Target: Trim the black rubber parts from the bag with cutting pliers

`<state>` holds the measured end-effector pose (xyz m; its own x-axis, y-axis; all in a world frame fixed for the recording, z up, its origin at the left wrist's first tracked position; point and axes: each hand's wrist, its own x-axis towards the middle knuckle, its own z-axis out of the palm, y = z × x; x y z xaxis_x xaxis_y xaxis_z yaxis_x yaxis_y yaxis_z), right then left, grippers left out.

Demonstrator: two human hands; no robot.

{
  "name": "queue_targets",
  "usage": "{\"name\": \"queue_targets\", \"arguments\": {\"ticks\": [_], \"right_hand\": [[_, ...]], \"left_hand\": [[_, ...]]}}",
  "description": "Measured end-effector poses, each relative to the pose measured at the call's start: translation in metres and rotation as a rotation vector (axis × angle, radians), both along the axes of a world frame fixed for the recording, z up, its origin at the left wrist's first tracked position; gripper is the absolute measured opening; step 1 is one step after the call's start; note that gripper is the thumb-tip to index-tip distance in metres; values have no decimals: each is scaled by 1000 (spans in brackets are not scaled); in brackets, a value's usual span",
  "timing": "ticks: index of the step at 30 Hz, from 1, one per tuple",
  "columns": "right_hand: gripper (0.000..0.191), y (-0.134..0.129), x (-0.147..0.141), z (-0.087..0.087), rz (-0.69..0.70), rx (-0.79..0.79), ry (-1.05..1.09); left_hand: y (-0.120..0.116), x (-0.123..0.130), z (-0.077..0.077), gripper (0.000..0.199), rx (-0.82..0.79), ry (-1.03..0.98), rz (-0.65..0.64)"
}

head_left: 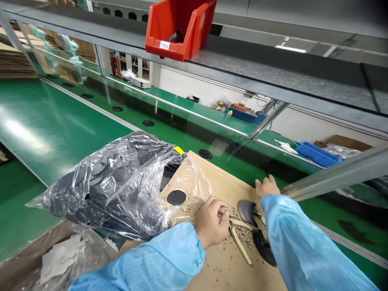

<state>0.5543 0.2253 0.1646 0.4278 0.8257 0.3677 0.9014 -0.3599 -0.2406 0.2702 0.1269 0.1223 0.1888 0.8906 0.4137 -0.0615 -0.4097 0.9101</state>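
Reaching in from the bottom edge, the left forearm runs up and rightward to the left hand, just right of centre, its fingers curled over the cardboard. Whether those fingers pinch anything cannot be told. From the lower right corner the other forearm slants up and left; the right hand is bent at the cardboard's far edge, fingers toward the green belt, its grip impossible to judge.

Pliers lie right of the left hand, in the lower right of the frame. Their pale handles spread toward the lower right, the long axis slanting that way from the joined end, which points at the left fingertips. Their tip is hard to make out there.

Grey discs fan out between the hands, partly overlapping; a black curved piece lies below them, close to the right sleeve. Left of centre, a clear bag bulges with discs, blurred by glare; its film partly covers the cardboard. Both sleeves are cut off by the frame.
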Motion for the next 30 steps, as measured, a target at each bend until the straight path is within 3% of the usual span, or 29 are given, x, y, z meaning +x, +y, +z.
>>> {"name": "queue_targets", "arguments": {"ticks": [2,5,8,10,12,15,17,19,24,27,30], "right_hand": [[36,-22,-20,9,50,-13,-9],[43,-73,-77,15,275,44,-66],[47,-130,-146,4,656,191,-128],[37,-156,-180,-7,824,232,-114],[26,-170,-193,-15,800,369,-23],[20,-177,-176,-21,558,482,57],[25,-179,-155,-25,463,395,54],[29,-180,-139,-30,463,232,44],[38,-177,-131,-37,442,-37,40],[35,-173,-131,-38,435,-40,37],[34,-172,-133,-36,426,140,57]], "left_hand": [[2,1,-1,15,-58,-10,-7],[5,2,-2,20,-265,-124,-82],[8,2,1,41,-496,-395,-304],[9,0,2,44,-576,-505,-398],[11,-2,1,45,-620,-524,-389],[14,-6,2,53,-658,-506,-319],[17,-9,5,55,-662,-488,-289],[19,-11,9,54,-672,-480,-258],[20,-12,17,54,-724,-511,-222],[20,-13,18,57,-721,-529,-238],[20,-13,17,61,-750,-514,-298]]}}
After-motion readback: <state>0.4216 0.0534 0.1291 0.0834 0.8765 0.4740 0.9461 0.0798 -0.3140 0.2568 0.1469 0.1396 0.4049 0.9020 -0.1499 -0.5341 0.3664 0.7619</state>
